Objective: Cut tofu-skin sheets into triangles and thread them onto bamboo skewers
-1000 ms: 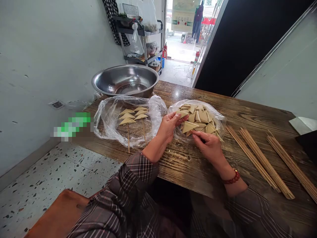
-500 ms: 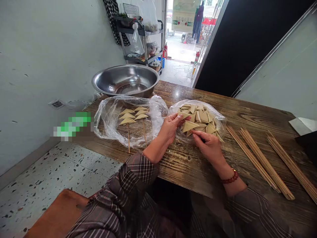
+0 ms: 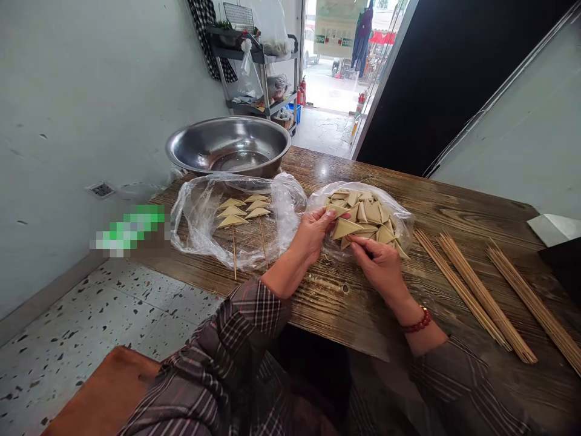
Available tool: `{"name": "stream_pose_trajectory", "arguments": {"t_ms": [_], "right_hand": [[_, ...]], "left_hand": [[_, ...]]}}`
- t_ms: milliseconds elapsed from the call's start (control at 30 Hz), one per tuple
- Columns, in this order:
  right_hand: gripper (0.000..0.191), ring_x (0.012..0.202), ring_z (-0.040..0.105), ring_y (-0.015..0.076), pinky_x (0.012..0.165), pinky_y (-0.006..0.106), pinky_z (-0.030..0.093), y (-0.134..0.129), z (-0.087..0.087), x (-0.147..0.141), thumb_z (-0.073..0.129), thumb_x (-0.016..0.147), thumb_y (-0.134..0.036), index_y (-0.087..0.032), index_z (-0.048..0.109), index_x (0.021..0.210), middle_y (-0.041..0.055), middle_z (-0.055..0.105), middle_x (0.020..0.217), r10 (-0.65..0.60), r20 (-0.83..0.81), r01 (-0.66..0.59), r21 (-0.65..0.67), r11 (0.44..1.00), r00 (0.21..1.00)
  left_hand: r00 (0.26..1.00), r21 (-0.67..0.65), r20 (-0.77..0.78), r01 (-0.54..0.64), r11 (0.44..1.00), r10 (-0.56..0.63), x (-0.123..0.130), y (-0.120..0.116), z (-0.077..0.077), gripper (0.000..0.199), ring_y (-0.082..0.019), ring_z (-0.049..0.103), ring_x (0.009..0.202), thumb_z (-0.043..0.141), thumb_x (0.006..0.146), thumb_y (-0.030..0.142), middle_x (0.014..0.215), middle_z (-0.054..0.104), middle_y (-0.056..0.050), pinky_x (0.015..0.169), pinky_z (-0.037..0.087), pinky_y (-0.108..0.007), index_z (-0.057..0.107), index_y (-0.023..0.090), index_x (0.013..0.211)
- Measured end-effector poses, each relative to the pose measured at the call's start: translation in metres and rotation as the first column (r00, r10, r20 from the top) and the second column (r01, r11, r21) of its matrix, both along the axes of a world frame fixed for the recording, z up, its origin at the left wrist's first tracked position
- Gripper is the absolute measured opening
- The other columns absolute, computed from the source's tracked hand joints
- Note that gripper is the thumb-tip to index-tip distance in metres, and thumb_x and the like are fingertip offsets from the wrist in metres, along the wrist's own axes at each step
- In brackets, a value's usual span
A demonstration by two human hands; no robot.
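My left hand (image 3: 315, 233) is closed, pinching a tan triangular piece that looks like tofu (image 3: 336, 211) between thumb and fingers. Just below it is a second tofu triangle (image 3: 345, 228). Against this lower piece the fingertips of my right hand (image 3: 380, 261) are pinched together; what lies inside them is hidden. Both hands are over the near left side of a clear plastic bag (image 3: 406, 224) heaped with similar tofu triangles (image 3: 374, 212). To the left, two bamboo skewers (image 3: 235, 254) threaded with several triangles (image 3: 233, 220) lie on another spread plastic bag (image 3: 186, 227).
Three bundles of bamboo skewers (image 3: 488, 297) rest on the wooden table (image 3: 336, 309) at the right. A large steel basin (image 3: 181, 145) stands at the back left. Behind it are a shelf cart (image 3: 263, 57) and a doorway. A brown stool (image 3: 104, 393) is at the lower left.
My hands stay at the bag with nearly the same grip; the right hand and wrist have shifted very slightly left. The whole view has moved a little.
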State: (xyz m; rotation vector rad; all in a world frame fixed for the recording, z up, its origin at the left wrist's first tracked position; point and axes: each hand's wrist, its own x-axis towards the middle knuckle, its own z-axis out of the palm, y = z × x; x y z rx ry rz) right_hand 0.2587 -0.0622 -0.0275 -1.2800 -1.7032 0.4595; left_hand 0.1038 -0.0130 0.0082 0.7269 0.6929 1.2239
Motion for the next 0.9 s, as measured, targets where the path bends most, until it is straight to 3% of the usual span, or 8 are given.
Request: {"name": "stream_pose_trajectory", "arguments": {"t_ms": [300,467,700,900], "right_hand": [[0.024,0.073,0.072,0.0195,0.066,0.030,0.056,-0.0014,0.0058,-0.0027,0.058,0.089,-0.030,-0.020,0.079,0.097,0.0037,0.076,0.075,-0.009,-0.019,0.009,-0.028,1.000,1.000],[0.026,0.071,0.071,0.0191,0.064,0.029,0.055,-0.0027,0.0088,-0.0028,0.057,0.089,-0.029,-0.018,0.078,0.098,0.0042,0.076,0.074,-0.011,-0.039,0.009,-0.050,0.999,0.999],[0.025,0.069,0.070,0.0186,0.065,0.029,0.054,-0.0041,0.0083,-0.0050,0.058,0.088,-0.029,-0.018,0.078,0.098,0.0038,0.075,0.074,0.023,-0.033,-0.025,-0.067,0.997,0.999],[0.026,0.065,0.068,0.0181,0.063,0.029,0.054,-0.0039,0.0045,-0.0042,0.059,0.089,-0.031,-0.017,0.077,0.102,0.0046,0.076,0.077,0.060,-0.030,-0.063,-0.117,0.991,0.998]], "left_hand": [[0.999,-0.045,0.000,0.032,0.998,-0.032,-0.0025,0.0008,-0.0015,0.028,-0.018,0.072,0.073,0.075,0.081,0.035,0.088,0.078,-0.010,0.066,0.053,-0.025,0.072,0.012,0.096],[0.994,-0.129,0.098,0.060,0.990,-0.047,-0.0032,0.0036,-0.0029,0.035,-0.020,0.074,0.080,0.067,0.088,0.042,0.094,0.077,-0.013,0.076,0.058,-0.030,0.067,0.013,0.108],[0.991,-0.087,0.099,0.102,0.991,-0.093,-0.0025,0.0016,-0.0039,0.017,-0.018,0.073,0.077,0.068,0.088,0.029,0.089,0.077,-0.010,0.075,0.058,-0.028,0.069,0.013,0.093],[0.994,-0.091,0.101,0.055,0.994,-0.046,-0.0029,0.0000,0.0023,0.016,-0.019,0.073,0.079,0.064,0.090,0.026,0.086,0.077,-0.011,0.080,0.057,-0.030,0.068,0.011,0.089]]}}
